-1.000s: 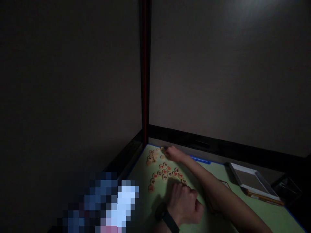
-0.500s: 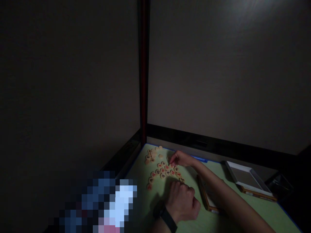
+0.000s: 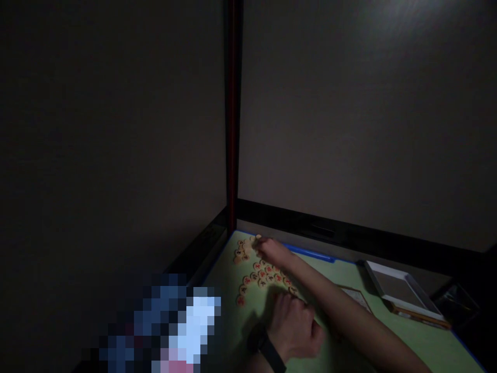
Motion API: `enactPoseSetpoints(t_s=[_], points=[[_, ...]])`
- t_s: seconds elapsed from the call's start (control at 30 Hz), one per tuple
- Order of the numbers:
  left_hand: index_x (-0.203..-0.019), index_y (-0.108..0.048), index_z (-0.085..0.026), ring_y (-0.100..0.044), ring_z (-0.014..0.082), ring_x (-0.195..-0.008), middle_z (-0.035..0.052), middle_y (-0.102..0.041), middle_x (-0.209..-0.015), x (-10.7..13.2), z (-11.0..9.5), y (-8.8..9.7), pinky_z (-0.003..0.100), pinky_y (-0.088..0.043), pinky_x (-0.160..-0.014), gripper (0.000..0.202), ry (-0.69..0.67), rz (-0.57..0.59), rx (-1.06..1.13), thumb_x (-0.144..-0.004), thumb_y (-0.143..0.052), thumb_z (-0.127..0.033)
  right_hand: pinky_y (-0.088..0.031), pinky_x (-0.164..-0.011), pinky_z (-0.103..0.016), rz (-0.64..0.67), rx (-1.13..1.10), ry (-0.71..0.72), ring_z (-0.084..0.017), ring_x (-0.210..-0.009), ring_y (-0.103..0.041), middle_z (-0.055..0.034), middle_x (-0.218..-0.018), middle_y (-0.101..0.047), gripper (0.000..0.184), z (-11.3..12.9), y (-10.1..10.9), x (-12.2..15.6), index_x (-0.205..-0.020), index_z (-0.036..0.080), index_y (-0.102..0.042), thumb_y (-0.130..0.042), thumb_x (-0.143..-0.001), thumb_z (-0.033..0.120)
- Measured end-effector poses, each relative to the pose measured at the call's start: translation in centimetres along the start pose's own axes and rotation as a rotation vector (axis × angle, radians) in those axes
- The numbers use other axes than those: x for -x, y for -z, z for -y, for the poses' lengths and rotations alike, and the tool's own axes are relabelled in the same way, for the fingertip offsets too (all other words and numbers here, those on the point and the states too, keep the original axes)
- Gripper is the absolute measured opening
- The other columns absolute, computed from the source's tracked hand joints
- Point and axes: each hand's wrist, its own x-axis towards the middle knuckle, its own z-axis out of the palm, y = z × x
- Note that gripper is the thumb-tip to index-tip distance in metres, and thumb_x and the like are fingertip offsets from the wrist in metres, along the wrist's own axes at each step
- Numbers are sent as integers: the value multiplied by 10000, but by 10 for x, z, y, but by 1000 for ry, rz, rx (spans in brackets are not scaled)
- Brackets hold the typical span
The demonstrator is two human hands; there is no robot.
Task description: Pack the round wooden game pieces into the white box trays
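Several round wooden game pieces (image 3: 262,274) with red and black marks lie on a green mat (image 3: 388,331); a second cluster (image 3: 243,251) sits near the mat's far left corner. My right hand (image 3: 272,250) stretches across to that far cluster, fingers curled down on the pieces there; whether it holds one is not visible. My left hand (image 3: 297,326), with a dark band on the wrist, rests on the mat as a loose fist just in front of the nearer row of pieces.
A shallow white tray with a wooden edge (image 3: 404,295) sits at the right of the mat. A flat board (image 3: 359,298) lies partly hidden under my right forearm. Dark walls meet in a corner behind. A blurred blue-white patch (image 3: 174,331) is at lower left.
My right hand has gone from the middle row of pieces back out to the far left cluster. My left fist has stayed where it was.
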Motion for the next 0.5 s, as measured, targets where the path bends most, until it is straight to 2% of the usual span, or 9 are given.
enactPoseSetpoints(t_s=[0.13,0.33,0.5], points=[[-872,-745,-137,-660,302,-820,148,-735,-853,0,-1,2,418,-493,-756,327,-9,26,-10,-752,-497,-315,-465,-818,-284,35,32,2,-249,-991,-675,-178,-1065,-719,321,6,-4,-9,-972,112,-733,-521,-771,-20],[-878,-743,-138,-658,295,-801,141,-731,-835,0,-2,7,410,-491,-738,326,-14,43,-6,-750,-507,-322,-491,-721,-206,109,-84,43,-157,-806,-703,-35,-844,-759,384,-14,6,-19,-916,163,-775,-531,-696,-36],[-886,-746,-143,-654,291,-817,134,-725,-833,1,-3,7,405,-489,-753,319,4,41,-13,-746,-519,-319,-487,-600,-193,128,-169,50,-124,-609,-666,9,-667,-721,464,-25,1,-23,-889,155,-797,-480,-621,-52]])
